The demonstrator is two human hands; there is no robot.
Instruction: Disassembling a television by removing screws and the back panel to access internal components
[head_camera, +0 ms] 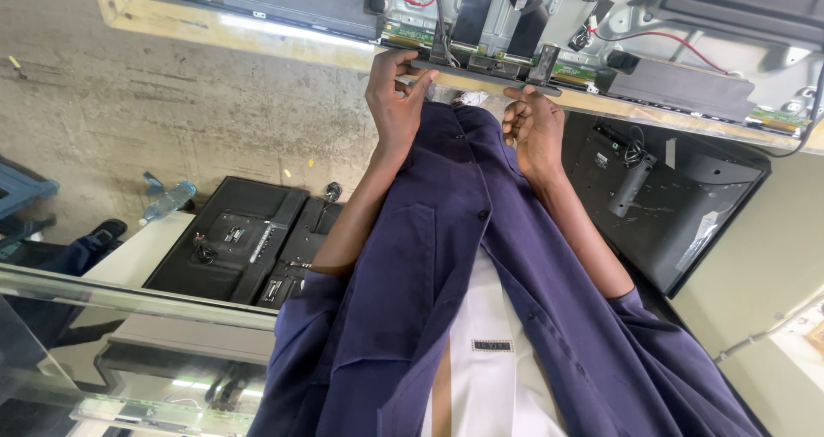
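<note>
An opened flat television (601, 25) lies back-up on a wooden bench (283, 49) at the top of the view, showing metal chassis, green circuit strips, flat ribbon cables (472, 12) and red wires. A narrow black bar (485, 70) runs along its near edge. My left hand (396, 102) grips the left end of that bar, thumb and fingers wrapped around it. My right hand (536, 128) sits just below the bar's right end with its fingers curled in and its top edge touching the bar. Both arms reach out from my navy shirt (446, 257).
Two black television backs (236, 235) lie on the floor at the left, another (678, 205) leans at the right. A water bottle (167, 202) lies on the concrete. A glass sheet (129, 304) crosses the lower left. Another person's shoe (107, 229) shows at far left.
</note>
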